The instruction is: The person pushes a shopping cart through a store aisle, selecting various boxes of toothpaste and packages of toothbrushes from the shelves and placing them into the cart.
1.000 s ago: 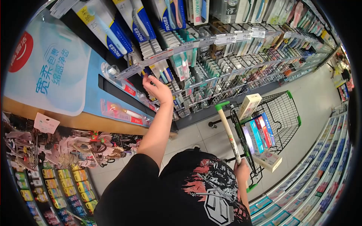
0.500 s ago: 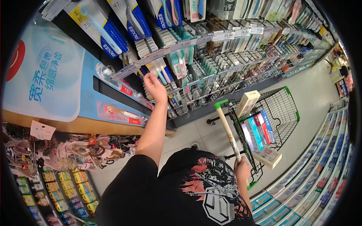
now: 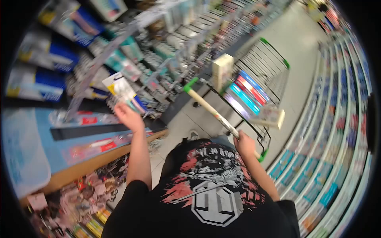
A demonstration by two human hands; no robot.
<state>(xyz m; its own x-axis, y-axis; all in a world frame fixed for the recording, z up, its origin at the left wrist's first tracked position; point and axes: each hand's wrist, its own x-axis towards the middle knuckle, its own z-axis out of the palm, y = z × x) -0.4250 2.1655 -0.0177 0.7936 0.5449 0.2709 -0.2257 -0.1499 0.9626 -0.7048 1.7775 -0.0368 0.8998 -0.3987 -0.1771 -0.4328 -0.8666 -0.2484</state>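
My left hand (image 3: 129, 116) is closed on the lower edge of a toothbrush pack (image 3: 122, 89), a flat card in white, yellow and blue with a hanging slot at its top. The pack is off its hook and tilted, in front of the toothbrush rack (image 3: 156, 67). My right hand (image 3: 244, 143) is wrapped around the pale handle (image 3: 214, 113) of a shopping cart, near its right end. The picture is smeared, so the print on the pack is unreadable.
Inside the wire cart (image 3: 274, 63) lie several coloured boxes (image 3: 248, 93) and cream cartons (image 3: 223, 69). A shelf of packaged goods (image 3: 313, 154) runs along the right. Hair accessories (image 3: 85, 190) hang at lower left, below a wooden ledge (image 3: 95, 156).
My left hand has drawn the toothbrush pack away from the rack. The view has turned, shifting the cart leftward and up. My right hand has stayed on the handle.
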